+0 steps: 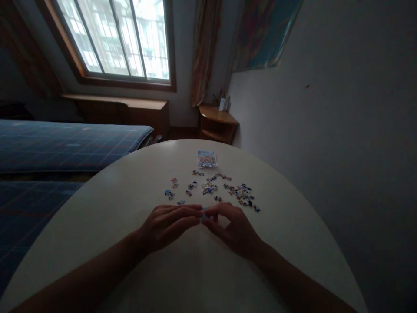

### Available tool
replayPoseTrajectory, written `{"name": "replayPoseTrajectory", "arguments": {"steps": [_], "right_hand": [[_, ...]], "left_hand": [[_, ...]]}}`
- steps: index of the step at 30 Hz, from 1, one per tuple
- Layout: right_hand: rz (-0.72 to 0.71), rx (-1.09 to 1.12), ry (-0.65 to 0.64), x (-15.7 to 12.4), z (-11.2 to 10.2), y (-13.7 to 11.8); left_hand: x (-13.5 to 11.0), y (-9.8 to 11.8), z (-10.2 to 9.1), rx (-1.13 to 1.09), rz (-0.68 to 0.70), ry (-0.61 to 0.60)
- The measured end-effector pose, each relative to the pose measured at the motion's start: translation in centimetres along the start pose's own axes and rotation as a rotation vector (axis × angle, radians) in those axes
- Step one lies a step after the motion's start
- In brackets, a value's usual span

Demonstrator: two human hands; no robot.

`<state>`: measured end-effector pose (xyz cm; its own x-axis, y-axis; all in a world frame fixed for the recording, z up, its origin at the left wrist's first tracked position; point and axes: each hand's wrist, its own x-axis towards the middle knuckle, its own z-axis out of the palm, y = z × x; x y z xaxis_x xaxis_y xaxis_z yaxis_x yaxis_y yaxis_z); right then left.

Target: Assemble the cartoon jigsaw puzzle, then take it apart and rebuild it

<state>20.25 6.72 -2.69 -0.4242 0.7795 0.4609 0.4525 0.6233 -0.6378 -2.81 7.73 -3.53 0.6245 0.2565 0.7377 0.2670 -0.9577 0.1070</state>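
Note:
My left hand [167,226] lies low over the table with its fingers stretched out, their tips touching the edge of a few light-blue jigsaw puzzle pieces [204,216]. From the other side, my right hand [236,228] pinches at these pieces with thumb and forefinger. The fingers partly cover them, so I cannot tell how they fit together. Beyond my hands lie loose puzzle pieces: a cluster [209,188] in the middle, a wider spread [244,194] to the right and small groups [169,194] to the left. Behind them is a printed picture packet [206,159].
The round white table [130,191] carries everything. To its left stands a bed with a blue plaid mattress [71,143]. A wooden corner shelf [218,115] is behind the table, a white wall [325,130] to the right. Daylight enters through a barred window [120,39].

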Motion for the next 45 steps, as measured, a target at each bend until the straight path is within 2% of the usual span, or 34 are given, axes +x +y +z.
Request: {"name": "replayPoseTrajectory", "arguments": {"steps": [6,10,12,18,24,32,45], "right_hand": [[-0.175,-0.162,0.064,0.1,-0.6,1.2],[-0.23,-0.252,0.069,0.2,-1.1,1.7],[-0.244,-0.262,0.074,0.3,-1.1,1.8],[-0.246,-0.258,0.033,0.3,-0.9,1.8],[-0.157,-0.27,-0.052,0.0,-0.6,2.7],[-0.163,-0.332,-0.263,-0.2,-1.1,4.3],[-0.138,-0.298,-0.279,0.0,-1.4,4.3]], "left_hand": [[-0.1,-0.4,1.0,0.025,-0.103,-0.018],[0.1,-0.7,1.7,-0.064,-0.229,0.046],[0.3,-0.7,1.8,-0.076,-0.256,0.04],[0.8,-0.4,1.8,-0.062,-0.211,-0.006],[0.6,-1.0,1.4,0.022,-0.181,-0.038],[-0.8,-3.1,0.7,0.081,-0.169,-0.247],[-1.1,-3.9,0.9,0.048,-0.2,-0.333]]}}
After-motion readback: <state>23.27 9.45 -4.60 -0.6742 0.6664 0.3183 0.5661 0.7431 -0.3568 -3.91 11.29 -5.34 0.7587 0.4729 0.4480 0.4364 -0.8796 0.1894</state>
